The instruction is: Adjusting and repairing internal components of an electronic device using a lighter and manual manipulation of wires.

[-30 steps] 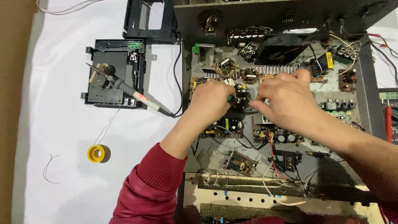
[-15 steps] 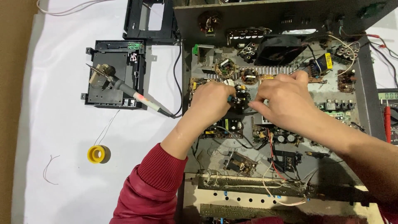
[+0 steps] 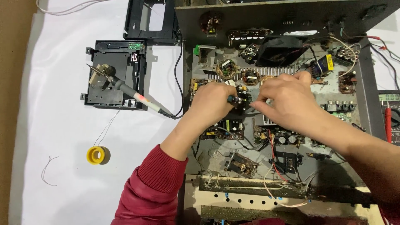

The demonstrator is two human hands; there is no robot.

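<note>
Black component [image 3: 241,96] sits on the circuit boards near the middle of the opened amplifier chassis [image 3: 366,83], directly between the two hands, with both sets of fingertips meeting on it. It lies to the right of the left hand [image 3: 214,102] and to the left of the right hand [image 3: 283,100], so neither hand is clearly nearer; both touch it. Its long axis cannot be told, since the fingers cover most of it. The left hand is curled nearly closed, fingertips pinching at the component's left side, and something short and dark with a blue tip shows at those fingers, too small to name. The right hand is half closed, thumb and forefinger pinched toward the component's right edge; whether it grips anything separate cannot be told.

Counted: two hands, one red sleeve [image 3: 152,187] on the left arm, one chassis. On the white sheet [image 3: 62,83] to the left lie one soldering iron [image 3: 125,89] resting across one black drive module [image 3: 114,75], one yellow solder spool [image 3: 96,155], and one loose bit of wire [image 3: 48,171], all well apart from the hands
</note>
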